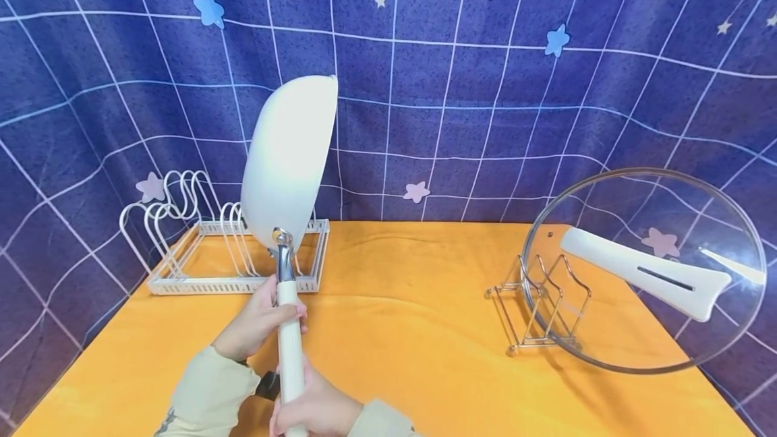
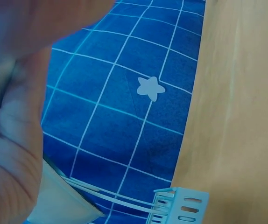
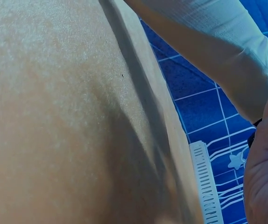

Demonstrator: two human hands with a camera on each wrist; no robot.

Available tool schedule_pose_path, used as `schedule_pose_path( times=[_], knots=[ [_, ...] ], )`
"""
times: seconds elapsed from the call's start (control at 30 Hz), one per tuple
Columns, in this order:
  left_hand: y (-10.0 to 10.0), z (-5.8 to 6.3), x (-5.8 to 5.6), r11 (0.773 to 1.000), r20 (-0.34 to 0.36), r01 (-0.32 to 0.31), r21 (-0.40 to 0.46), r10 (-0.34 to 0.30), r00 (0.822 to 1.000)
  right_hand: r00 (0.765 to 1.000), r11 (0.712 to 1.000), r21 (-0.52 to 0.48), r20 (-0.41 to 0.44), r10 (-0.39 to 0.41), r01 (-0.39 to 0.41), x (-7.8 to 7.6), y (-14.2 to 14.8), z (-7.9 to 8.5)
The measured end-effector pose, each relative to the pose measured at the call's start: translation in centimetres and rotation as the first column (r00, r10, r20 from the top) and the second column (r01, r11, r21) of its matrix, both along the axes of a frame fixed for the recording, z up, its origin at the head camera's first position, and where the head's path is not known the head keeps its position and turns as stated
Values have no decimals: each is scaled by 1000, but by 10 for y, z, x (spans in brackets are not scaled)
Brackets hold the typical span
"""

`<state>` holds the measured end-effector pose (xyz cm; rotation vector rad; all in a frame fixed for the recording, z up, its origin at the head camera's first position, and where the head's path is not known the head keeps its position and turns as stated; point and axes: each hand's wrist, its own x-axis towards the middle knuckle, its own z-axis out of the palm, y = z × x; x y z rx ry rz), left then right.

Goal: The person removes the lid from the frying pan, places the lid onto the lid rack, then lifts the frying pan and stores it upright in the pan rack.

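Observation:
A white wok [image 1: 288, 154] stands nearly on edge at the left of the head view, its rounded underside facing left. Its white handle [image 1: 291, 349] slopes down toward me. My left hand [image 1: 260, 319] grips the handle just below the metal joint, and my right hand [image 1: 320, 402] grips its lower end. Behind the wok is a white wire rack [image 1: 231, 284] with looped dividers; I cannot tell whether the two touch. In the left wrist view, part of the wok [image 2: 59, 200] shows below my palm near the rack [image 2: 183, 207].
At the right, a chrome wire stand [image 1: 540, 312] holds a large glass lid [image 1: 643, 363] with a white handle [image 1: 643, 272], tilted upright. An orange cloth [image 1: 413, 329] covers the table. A blue gridded curtain [image 1: 449, 120] hangs behind and at the sides.

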<state>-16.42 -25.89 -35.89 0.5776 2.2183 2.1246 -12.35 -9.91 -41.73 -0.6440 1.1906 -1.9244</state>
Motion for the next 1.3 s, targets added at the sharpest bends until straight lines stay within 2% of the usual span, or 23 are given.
schedule_pose_path(
  times=[0.5, 0.73, 1.1, 1.3],
  knots=[
    [-1, -5, 1, 999, 12, 31, 19, -31, 999, 999, 999, 9, 4, -39, 39, 2, 0, -1],
    [-1, -8, 0, 999, 25, 38, 17, -39, 999, 999, 999, 24, -29, -46, 46, 2, 0, -4],
    [0, -12, 1, 999, 86, 40, 23, -42, 995, 998, 996, 56, -7, -70, 70, 5, 0, -7],
    [-1, -14, 1, 998, 78, 58, 27, -60, 995, 997, 996, 32, 22, -79, 78, 8, 0, -10]
  ],
)
